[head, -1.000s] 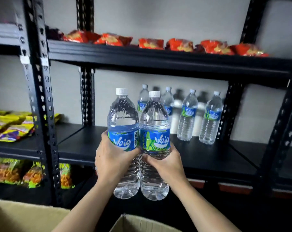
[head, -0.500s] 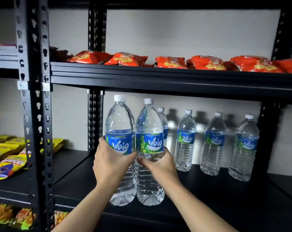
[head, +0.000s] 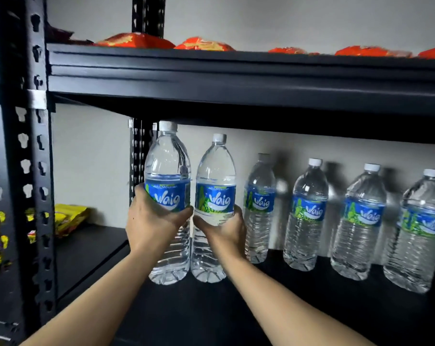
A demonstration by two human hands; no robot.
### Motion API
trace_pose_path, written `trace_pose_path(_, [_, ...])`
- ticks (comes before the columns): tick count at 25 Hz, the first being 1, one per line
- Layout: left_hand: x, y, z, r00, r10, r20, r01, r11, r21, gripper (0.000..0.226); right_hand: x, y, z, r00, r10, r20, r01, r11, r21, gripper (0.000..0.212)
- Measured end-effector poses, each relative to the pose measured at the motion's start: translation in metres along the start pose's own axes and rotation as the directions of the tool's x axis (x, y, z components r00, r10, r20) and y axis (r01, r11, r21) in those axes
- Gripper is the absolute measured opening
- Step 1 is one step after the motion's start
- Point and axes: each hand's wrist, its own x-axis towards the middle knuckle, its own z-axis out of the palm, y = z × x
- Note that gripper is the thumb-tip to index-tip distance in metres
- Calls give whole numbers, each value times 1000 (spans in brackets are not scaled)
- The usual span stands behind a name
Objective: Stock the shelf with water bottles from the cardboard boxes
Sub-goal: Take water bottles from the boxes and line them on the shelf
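Note:
My left hand (head: pixel 152 221) grips a clear water bottle (head: pixel 167 166) with a blue label, held upright. My right hand (head: pixel 223 229) grips a second bottle (head: pixel 215 171) right beside it. Both bottles are inside the black shelf bay (head: pixel 186 308), at its left end, their bases at or just above the shelf surface. Several more of the same bottles (head: pixel 308 216) stand in a row to the right along the back wall. The cardboard boxes are out of view.
The shelf above (head: pixel 236 78) carries orange snack bags (head: pixel 136 42) and hangs close over the bottle caps. A black perforated upright (head: pixel 31 171) stands at left, with yellow snack bags (head: pixel 69 216) in the neighbouring bay. The front of the bottle shelf is bare black board.
Both hands have carried the two bottles up from below the shelf edge and forward into the bay. The view has moved closer; the boxes have dropped out of sight.

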Motion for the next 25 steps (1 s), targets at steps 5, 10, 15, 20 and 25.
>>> trace_pose_path(5, [25, -12, 6, 999, -14, -29, 15, 998, 66, 78, 44, 9, 26, 995, -28, -93, 26, 1000, -17, 79])
trace_pose_path(10, [26, -20, 6, 999, 21, -37, -17, 995, 101, 79, 69, 31, 36, 991, -48, -128, 44, 999, -30, 80])
trace_pose_path(15, [19, -25, 11, 998, 53, -33, -50, 995, 86, 78, 74, 60, 43, 988, -56, -141, 59, 998, 21, 70])
trace_pose_path(20, [19, -22, 17, 997, 67, -43, -64, 995, 70, 74, 73, 79, 43, 992, -91, -92, 94, 995, 29, 74])
trace_pose_path(25, [18, -29, 20, 996, 80, -44, -76, 994, 73, 74, 75, 79, 50, 995, -77, -67, 77, 997, 5, 86])
